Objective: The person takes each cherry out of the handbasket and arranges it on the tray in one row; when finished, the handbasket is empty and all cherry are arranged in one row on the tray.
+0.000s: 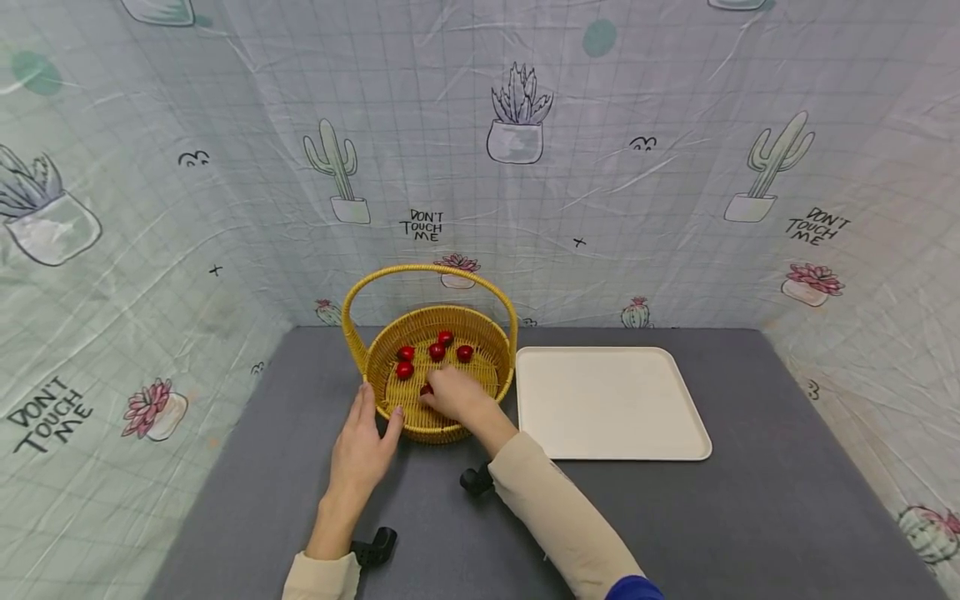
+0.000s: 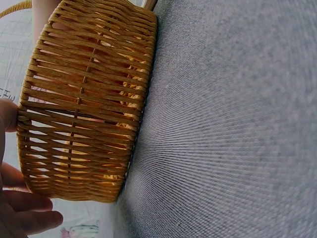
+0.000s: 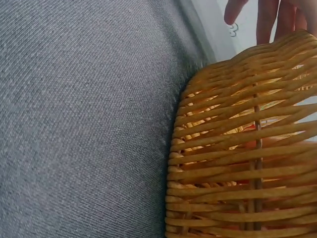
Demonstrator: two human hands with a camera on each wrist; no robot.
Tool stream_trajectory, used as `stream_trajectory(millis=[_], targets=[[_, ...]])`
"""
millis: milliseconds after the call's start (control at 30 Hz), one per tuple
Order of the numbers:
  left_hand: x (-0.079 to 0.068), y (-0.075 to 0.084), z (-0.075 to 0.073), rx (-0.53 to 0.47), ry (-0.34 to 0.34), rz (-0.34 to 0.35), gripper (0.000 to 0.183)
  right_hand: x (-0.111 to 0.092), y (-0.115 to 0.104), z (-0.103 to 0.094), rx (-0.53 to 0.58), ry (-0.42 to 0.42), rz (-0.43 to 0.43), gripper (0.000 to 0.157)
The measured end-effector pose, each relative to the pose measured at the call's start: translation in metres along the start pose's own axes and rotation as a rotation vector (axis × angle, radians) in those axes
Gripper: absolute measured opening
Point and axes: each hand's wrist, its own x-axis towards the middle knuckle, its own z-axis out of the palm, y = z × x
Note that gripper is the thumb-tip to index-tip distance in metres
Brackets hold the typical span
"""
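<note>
A yellow woven basket [image 1: 442, 436] with a tall hoop handle holds several small, shiny red fruits, such as the one at its right side [image 1: 465, 353]. My left hand [image 1: 362, 454] rests against the basket's near-left rim, fingers straight and thumb spread along the edge. In the left wrist view its thumb [image 2: 7, 115] touches the rim and the fingers [image 2: 29, 210] extend beside the wall. Inside the basket, my right hand [image 1: 457, 396] pinches a red fruit [image 1: 426, 389] low near the bottom; the fingers hide part of it. The right wrist view shows mostly the basket wall [image 3: 247, 163].
Right of the basket lies a white rectangular tray [image 1: 611, 404], close to the basket's side. Both stand on a grey cloth-covered table [image 1: 772, 500]. A printed fabric backdrop [image 1: 450, 100] rises behind and along both sides.
</note>
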Motion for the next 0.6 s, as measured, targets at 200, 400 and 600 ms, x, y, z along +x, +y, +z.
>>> stream_trajectory(millis=[200, 400, 600], targets=[[0.0002, 0.0001, -0.0003, -0.005, 0.009, 0.008, 0.082, -0.0007, 0.0007, -0.0006, -0.019, 0.005, -0.065, 0.015], [0.0, -0.0004, -0.0002, -0.008, 0.011, 0.013, 0.083, -0.0014, 0.0014, -0.002, 0.029, -0.042, -0.099, 0.02], [-0.0001, -0.0005, 0.0003, -0.009, -0.003, 0.003, 0.084, -0.0021, 0.0023, -0.0021, 0.066, -0.082, -0.112, 0.01]])
